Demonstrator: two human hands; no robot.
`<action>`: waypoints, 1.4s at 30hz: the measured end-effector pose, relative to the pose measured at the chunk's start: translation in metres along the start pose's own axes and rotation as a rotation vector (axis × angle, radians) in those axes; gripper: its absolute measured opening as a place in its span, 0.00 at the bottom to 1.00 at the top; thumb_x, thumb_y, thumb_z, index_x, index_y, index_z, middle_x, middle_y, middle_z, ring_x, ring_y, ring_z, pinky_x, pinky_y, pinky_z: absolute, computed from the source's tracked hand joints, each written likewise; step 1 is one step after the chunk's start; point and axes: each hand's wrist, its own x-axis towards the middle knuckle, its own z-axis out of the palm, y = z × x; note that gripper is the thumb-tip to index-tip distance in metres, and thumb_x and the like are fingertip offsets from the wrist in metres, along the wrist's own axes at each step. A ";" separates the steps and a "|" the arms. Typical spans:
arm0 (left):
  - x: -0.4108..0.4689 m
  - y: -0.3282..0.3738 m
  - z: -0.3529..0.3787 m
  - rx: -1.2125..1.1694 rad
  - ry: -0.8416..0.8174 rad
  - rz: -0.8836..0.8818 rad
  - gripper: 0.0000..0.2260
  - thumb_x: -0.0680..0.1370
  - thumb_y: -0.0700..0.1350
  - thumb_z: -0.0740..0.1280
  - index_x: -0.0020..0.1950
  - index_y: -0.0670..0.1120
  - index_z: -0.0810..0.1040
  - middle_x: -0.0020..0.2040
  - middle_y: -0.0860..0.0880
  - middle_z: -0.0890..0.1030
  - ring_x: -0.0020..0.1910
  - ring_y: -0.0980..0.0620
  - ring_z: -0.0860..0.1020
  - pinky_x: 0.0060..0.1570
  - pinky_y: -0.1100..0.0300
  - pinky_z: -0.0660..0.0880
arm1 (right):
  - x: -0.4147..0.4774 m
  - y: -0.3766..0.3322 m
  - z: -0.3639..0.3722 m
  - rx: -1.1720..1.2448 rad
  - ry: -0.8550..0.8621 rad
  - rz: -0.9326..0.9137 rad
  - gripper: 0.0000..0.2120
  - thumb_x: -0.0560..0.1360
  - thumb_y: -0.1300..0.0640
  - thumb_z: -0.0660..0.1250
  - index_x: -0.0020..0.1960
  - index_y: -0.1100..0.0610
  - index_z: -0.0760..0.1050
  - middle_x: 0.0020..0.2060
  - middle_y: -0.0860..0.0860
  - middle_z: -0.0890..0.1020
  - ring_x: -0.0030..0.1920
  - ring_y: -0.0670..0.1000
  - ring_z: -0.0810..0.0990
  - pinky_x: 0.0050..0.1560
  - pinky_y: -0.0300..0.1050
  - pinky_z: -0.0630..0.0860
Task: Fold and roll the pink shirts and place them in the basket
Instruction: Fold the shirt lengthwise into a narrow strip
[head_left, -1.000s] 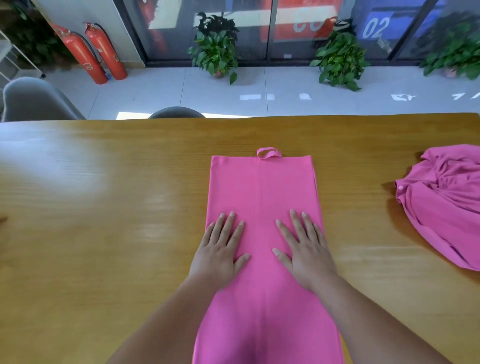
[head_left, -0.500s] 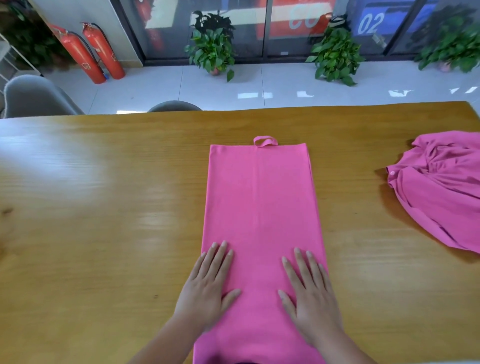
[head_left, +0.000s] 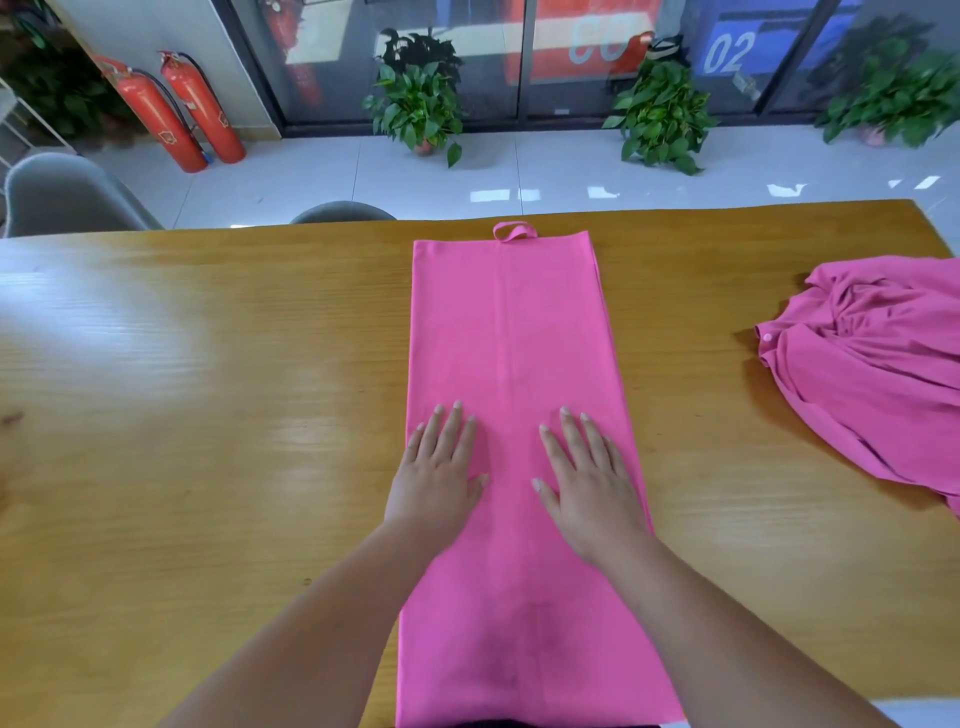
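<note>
**Two flat hands on the folded shirt (head_left: 509, 338)**

Both hands are lying flat on the shirt, side by side. The left hand (head_left: 436, 478) is pressing near its left edge and the right hand (head_left: 592, 483) near its right edge. The fingers are straight and a little spread, pinching nothing.

The shirt is lying as one long strip. It is running straight away from the person, from the near edge of the table (head_left: 208, 415) up to a small loop (head_left: 513, 231) at the far end. The hands are sitting about halfway along, so the near end is the closer one to grab. I am guessing the roll is going to start at one end and travel along that long line, each hand keeping one edge straight.

A second shirt (head_left: 872, 374) is lying in a crumpled heap well off to the right, nearer the right hand. The wooden top is looking smooth and shiny. No basket is showing.

Past the table, grey chairs (head_left: 67, 197), red fire extinguishers (head_left: 171, 114) and leafy plants (head_left: 418, 98) are standing on a pale floor.
</note>
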 end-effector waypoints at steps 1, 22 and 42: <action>-0.011 0.009 0.004 -0.045 0.020 0.023 0.35 0.86 0.62 0.51 0.87 0.48 0.44 0.87 0.47 0.40 0.85 0.46 0.36 0.84 0.44 0.47 | -0.011 -0.011 0.003 0.013 -0.001 -0.039 0.35 0.86 0.34 0.47 0.87 0.49 0.44 0.86 0.53 0.39 0.85 0.57 0.37 0.84 0.61 0.49; 0.009 -0.003 -0.005 0.097 -0.050 0.004 0.36 0.86 0.66 0.46 0.87 0.46 0.41 0.86 0.44 0.36 0.84 0.44 0.32 0.84 0.44 0.41 | 0.005 0.013 -0.006 -0.003 -0.029 0.042 0.35 0.85 0.33 0.41 0.86 0.48 0.38 0.85 0.52 0.34 0.84 0.56 0.32 0.84 0.60 0.44; -0.030 0.003 0.016 0.096 -0.032 0.130 0.39 0.85 0.70 0.45 0.87 0.45 0.44 0.87 0.44 0.39 0.85 0.44 0.36 0.84 0.43 0.48 | -0.040 0.019 0.013 0.007 0.013 0.080 0.34 0.86 0.33 0.43 0.87 0.47 0.41 0.85 0.52 0.37 0.85 0.56 0.34 0.84 0.61 0.49</action>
